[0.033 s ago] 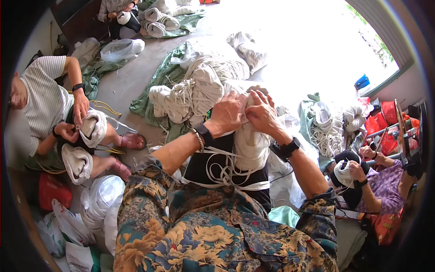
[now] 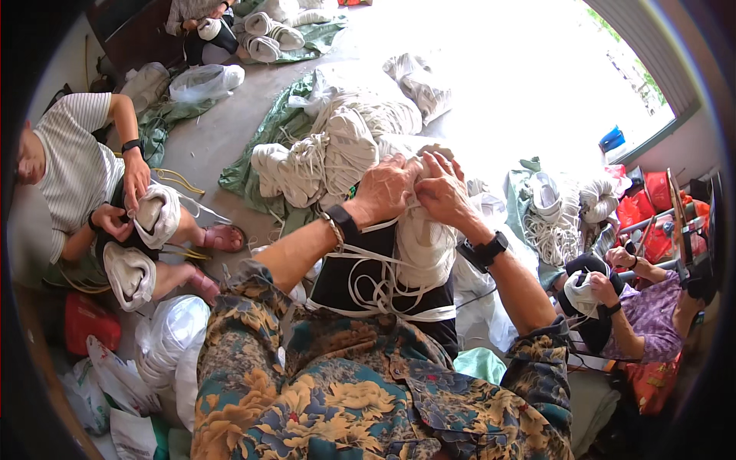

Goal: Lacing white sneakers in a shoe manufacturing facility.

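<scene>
A cream-white shoe upper [image 2: 422, 249] rests across my lap, its far end between both hands. My left hand [image 2: 382, 188] grips its left edge, fingers bent and pressed close. On the right side my right hand [image 2: 445, 192] pinches the same upper, thumb toward the left hand. Fingertips of both hands nearly meet; what lies between them is too small to make out. Loose white laces [image 2: 368, 280] trail from the upper over the black cloth [image 2: 337, 284] on my lap.
Beyond my hands, a heap of white shoe uppers [image 2: 349, 149] lies on a green sheet [image 2: 238, 176]. Co-workers sit at left [image 2: 73, 169], right [image 2: 644, 322] and far left, handling white uppers. Plastic bags [image 2: 172, 330] and a red container [image 2: 92, 322] stand at lower left.
</scene>
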Demonstrator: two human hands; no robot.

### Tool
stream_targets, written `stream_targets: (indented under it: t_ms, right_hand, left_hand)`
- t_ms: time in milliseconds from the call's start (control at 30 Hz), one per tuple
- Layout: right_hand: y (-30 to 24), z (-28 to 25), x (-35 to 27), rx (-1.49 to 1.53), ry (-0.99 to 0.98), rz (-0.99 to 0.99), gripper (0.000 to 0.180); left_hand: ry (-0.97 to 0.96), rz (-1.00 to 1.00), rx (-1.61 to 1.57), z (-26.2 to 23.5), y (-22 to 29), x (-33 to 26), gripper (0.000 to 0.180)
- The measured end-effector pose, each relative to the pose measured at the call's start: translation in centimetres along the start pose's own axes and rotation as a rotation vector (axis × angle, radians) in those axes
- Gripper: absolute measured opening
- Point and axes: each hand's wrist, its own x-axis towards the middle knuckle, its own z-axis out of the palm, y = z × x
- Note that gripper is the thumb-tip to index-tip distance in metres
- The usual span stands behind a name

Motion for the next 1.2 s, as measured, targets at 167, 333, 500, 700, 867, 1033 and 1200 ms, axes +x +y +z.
stream_targets:
  t_ms: [167, 333, 500, 700, 867, 1033, 1200]
  right_hand:
    - [-0.1, 0.1, 0.0, -0.060, -0.018, -0.016, 0.021]
    - [-0.6, 0.3, 0.5, -0.110, -0.046, -0.013, 0.025]
    - [-1.8, 1.0, 0.9, -0.087, -0.096, -0.038, 0.025]
    - [-1.4, -0.2, 0.6, 0.074, 0.056, -0.020, 0.012]
    - [0.3, -6.5, -1.6, 0.202, 0.230, 0.117, 0.005]
    - [-1.0, -6.1, -2.7, 0.521, 0.097, 0.131, 0.013]
    - [3.1, -4.8, -4.2, 0.543, 0.013, 0.267, 0.019]
  left_hand:
    - [-0.487, 0.189, -0.054, -0.9, -2.7, 1.6, 0.037]
    - [-0.518, 0.255, -0.039, -0.4, -3.0, 1.8, 0.028]
    - [-0.331, 0.195, -0.152, 0.4, -3.4, -1.9, 0.025]
    - [-0.133, 0.144, -0.323, -0.2, -2.6, -2.5, 0.024]
    - [0.109, 0.070, -0.257, 0.8, 0.4, -1.2, 0.034]
    - [-0.170, -0.065, -0.505, 0.3, 2.6, 0.8, 0.014]
    - [-0.331, 0.308, -0.783, 1.5, 5.9, -0.7, 0.006]
